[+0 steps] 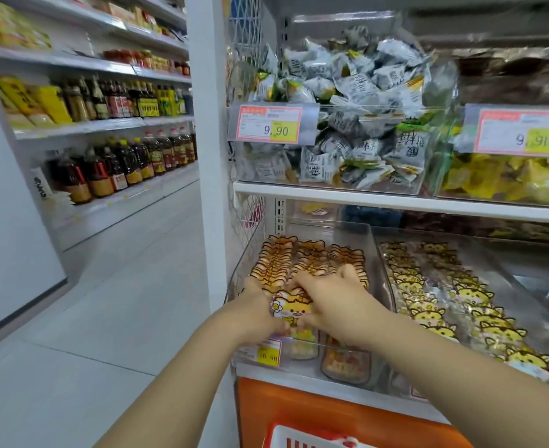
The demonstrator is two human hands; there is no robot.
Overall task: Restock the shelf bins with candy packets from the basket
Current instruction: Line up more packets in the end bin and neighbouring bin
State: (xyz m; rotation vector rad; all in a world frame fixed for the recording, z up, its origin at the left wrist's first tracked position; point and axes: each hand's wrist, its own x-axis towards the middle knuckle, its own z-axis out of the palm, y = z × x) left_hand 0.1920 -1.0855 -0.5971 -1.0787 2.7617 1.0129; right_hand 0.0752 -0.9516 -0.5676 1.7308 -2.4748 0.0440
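**Head view: restocking of a shop shelf.** A glossy tiger-shaped candy packet (287, 308), printed with a cartoon face and a white flower, is held upright at the front of a clear plastic bin (371, 244) on the lower white shelf (299, 384).

- **Hands:** The packet is grasped along its left edge by the left hand (256, 303), whose fingers are curled round it. Its right edge is pinched by the right hand (331, 300), whose fingers are bent over the top and reach onto the rows behind.
- **Same bin:** Rows of orange striped tiger packets (299, 258) are stood on edge just behind the held packet. A yellow price label (268, 350) is fixed to the front wall, below the left wrist.
- **Neighbouring bin:** Just beside, on the right, a second clear bin (480, 250) is filled with rows of yellow tiger packets (444, 305).
- **Upper shelf:** A transparent upper bin (380, 106) is heaped with grey-and-white wrapped sweets (347, 92). A red-and-yellow price tag (270, 124) marked 9.90 is attached to its front. To the right, yellow wrapped sweets (509, 179) are seen behind a similar second tag (522, 132).
- **Below the lower shelf:** An orange panel (299, 409) is seen. In front of it, the rim of a red-and-white plastic basket (308, 439) is cut off by the bottom edge, and its contents cannot be made out.
- **Aisle:** Across the pale tiled floor (105, 302), dark bottles (121, 169) are lined up on white shelving, well apart from the hands.
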